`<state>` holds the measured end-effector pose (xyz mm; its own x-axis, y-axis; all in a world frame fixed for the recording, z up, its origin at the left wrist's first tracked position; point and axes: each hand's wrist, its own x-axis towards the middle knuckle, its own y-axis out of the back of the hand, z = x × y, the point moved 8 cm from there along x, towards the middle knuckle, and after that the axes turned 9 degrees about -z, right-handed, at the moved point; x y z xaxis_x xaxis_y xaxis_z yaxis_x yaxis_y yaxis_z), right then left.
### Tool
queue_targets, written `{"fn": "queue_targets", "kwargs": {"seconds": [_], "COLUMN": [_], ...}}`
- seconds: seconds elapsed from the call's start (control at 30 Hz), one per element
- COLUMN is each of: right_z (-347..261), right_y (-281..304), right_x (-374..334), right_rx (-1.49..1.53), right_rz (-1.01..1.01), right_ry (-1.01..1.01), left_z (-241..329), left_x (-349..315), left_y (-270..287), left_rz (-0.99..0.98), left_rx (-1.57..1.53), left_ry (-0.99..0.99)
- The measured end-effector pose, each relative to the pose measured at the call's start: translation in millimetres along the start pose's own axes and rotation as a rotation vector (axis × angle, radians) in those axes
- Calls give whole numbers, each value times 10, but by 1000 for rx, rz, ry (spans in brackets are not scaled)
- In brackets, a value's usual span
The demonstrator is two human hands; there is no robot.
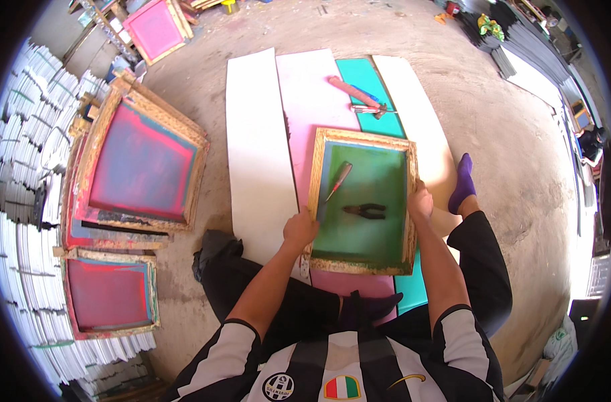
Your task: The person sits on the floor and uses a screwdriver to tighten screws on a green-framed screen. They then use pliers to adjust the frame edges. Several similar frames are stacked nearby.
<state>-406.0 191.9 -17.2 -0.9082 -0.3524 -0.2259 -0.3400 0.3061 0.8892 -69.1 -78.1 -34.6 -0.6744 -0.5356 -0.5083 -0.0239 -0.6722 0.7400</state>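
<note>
A wooden screen printing frame [362, 266] with green mesh is in front of me, over the coloured boards. My left hand [300, 229] is closed round its left edge, and my right hand [420, 201] grips the right edge. Inside the frame, on the mesh, lie a screwdriver [339, 181] and dark pliers [365, 211], neither touched by my hands. Beyond the far edge, a hammer [356, 92] with a reddish handle rests on the turquoise board, beside another red-handled tool [369, 109]. The fingers under the frame's edges are partly hidden.
White [257, 120], pink [312, 87] and turquoise boards [359, 70] lie side by side on the concrete floor [526, 201]. More mesh frames [141, 161] lean at the left against tall stacks of white sheets [24, 154]. My purple-socked foot [463, 184] is at the right.
</note>
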Motion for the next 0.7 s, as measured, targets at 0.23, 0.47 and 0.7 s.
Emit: {"fn": "queue_targets", "kwargs": {"seconds": [0.23, 0.47, 0.7], "right_z": [-934, -1799, -2836], "right_y": [-370, -967, -1330], "right_x": [-388, -1123, -1905], "right_rx": [-102, 29, 168], "right_rz": [90, -55, -172], "right_ry": [342, 526, 851], "left_z": [-359, -1723, -2228], "left_x": [-231, -750, -1049], "left_y": [531, 1315, 1458], "left_rz": [-8, -120, -111], "left_rx": [45, 530, 400], "left_ry": [28, 371, 426]}}
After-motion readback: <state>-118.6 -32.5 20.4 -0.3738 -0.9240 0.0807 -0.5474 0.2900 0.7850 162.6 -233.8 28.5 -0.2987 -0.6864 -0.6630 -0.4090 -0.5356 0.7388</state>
